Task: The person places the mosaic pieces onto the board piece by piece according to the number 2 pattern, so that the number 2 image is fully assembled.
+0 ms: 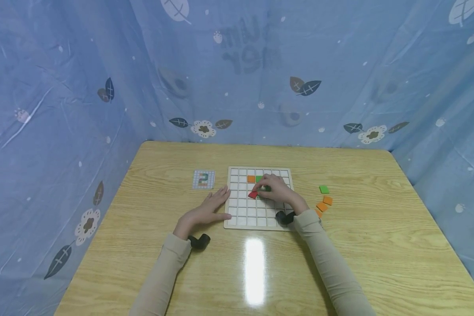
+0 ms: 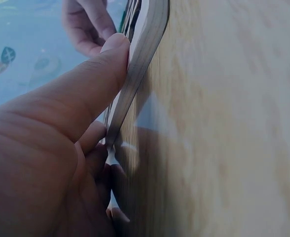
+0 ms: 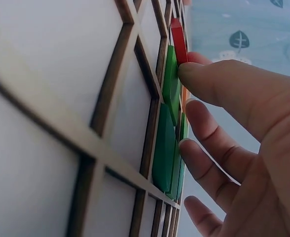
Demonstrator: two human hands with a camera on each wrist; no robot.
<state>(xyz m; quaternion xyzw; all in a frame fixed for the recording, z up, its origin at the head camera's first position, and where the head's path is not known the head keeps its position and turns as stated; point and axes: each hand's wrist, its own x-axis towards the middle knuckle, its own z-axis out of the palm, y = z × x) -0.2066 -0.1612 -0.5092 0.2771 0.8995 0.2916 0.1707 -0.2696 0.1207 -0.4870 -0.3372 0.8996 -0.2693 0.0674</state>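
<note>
A white grid board [image 1: 241,223] with a wooden frame lies on the table. Between thumb and index finger, my right hand [image 1: 278,189] pinches a red tile [image 1: 253,194] over the middle of the grid. In the right wrist view the red tile [image 3: 179,39] stands tilted beside a seated light green tile [image 3: 171,81]; a dark green tile [image 3: 163,148] sits closer. An orange tile [image 1: 251,179] and a green tile [image 1: 259,179] lie in an upper row, partly covered by the hand. My left hand [image 1: 207,210] rests spread on the board's left edge, thumb near its front corner.
A small card [image 1: 203,179] with a coloured figure on a grid lies left of the board. To the right are a loose green tile [image 1: 324,189] and several orange tiles [image 1: 321,206]. Blue patterned curtain [image 1: 260,105] stands behind the table [image 1: 363,263].
</note>
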